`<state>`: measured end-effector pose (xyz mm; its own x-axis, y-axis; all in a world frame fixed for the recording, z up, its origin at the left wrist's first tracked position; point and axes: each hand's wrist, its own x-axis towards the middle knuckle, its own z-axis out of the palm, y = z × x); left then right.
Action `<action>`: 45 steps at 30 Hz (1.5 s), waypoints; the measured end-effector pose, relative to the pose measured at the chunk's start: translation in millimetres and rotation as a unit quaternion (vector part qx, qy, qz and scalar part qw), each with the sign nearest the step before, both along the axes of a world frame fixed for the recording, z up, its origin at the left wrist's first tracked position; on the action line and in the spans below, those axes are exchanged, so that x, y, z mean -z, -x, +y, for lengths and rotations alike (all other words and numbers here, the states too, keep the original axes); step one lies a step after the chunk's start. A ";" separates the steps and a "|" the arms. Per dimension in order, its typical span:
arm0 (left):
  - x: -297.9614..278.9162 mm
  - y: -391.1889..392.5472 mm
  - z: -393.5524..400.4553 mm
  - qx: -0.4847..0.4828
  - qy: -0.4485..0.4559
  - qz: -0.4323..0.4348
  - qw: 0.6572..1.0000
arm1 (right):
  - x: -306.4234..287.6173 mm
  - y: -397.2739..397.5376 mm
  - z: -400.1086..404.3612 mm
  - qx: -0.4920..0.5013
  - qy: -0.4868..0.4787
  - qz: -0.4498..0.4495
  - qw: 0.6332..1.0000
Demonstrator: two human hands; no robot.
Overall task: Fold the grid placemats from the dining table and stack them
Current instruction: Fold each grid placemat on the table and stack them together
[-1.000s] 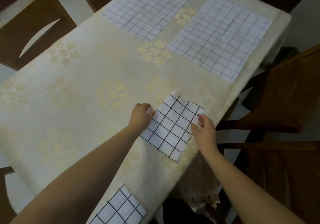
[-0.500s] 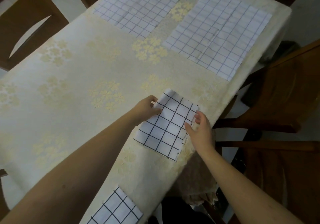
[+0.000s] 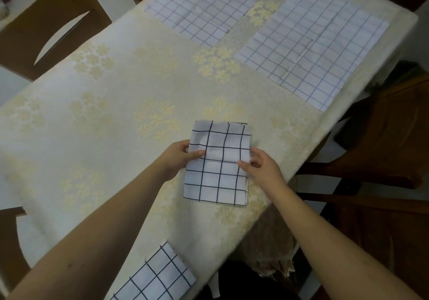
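We pinch the folded white black-grid cloth placemat (image 3: 218,167) near the tabletop (image 3: 97,118) edge, left hand (image 3: 178,158) and right hand (image 3: 260,167) fingers gripping opposite sides; uneven pulling could skew its layers.

The surface (image 3: 97,123) lies bare across its left and middle, giving open passage there. Two unfolded grid placemats (image 3: 209,5) (image 3: 311,44) cover the far end, a folded one (image 3: 160,276) sits at the near edge, and wooden chairs (image 3: 383,148) crowd the right side
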<state>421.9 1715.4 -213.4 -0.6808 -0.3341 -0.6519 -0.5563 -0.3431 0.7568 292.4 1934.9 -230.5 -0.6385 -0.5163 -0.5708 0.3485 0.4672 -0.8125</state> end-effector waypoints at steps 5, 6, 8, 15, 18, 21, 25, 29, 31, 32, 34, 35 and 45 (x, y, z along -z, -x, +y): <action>-1.2 -5.2 -2.3 -0.031 -0.030 0.004 0.999 | 1.9 1.1 -3.4 0.029 0.047 -0.068 0.996; -1.4 -5.6 -2.9 -0.033 -0.034 0.006 0.999 | 1.6 2.2 -3.7 0.037 0.057 -0.080 0.994; -1.1 -5.4 -3.7 -0.030 -0.039 0.004 0.999 | 2.9 4.4 -3.6 0.038 0.066 -0.101 0.992; -2.2 -0.9 -6.7 -0.064 -0.026 0.004 0.998 | 6.4 10.4 -1.2 -0.010 0.048 -0.129 0.990; -1.5 0.6 -5.1 -0.064 -0.002 0.007 0.998 | 2.4 10.6 -2.0 -0.015 0.040 -0.106 0.993; 3.2 4.0 -2.2 -0.097 0.045 -0.008 0.994 | 2.5 11.2 -2.7 -0.006 0.031 -0.087 0.996; 4.6 6.6 2.9 -0.114 0.053 -0.036 0.991 | 3.9 13.7 -3.9 0.022 0.020 -0.063 0.998; 0.8 -5.0 0.9 0.038 -0.011 -0.045 0.998 | 7.3 19.0 -0.3 0.040 -0.010 -0.040 0.998; 1.3 -11.0 0.0 0.091 -0.032 -0.035 0.995 | 6.2 20.7 2.0 0.021 -0.019 -0.037 0.999; 2.0 -12.7 -0.1 0.100 -0.039 -0.035 0.994 | 5.4 21.7 3.4 0.010 -0.015 -0.043 0.999; 2.5 -14.1 -0.5 0.105 -0.040 -0.033 0.993 | -0.7 22.8 6.1 -0.028 -0.001 -0.051 0.998; 2.3 -15.0 -1.3 0.112 -0.039 -0.028 0.993 | -4.0 23.4 7.1 -0.056 -0.001 -0.043 0.998; 4.2 -23.9 -6.0 0.100 -0.014 -0.026 0.995 | -6.2 26.9 6.9 -0.111 0.007 -0.028 0.993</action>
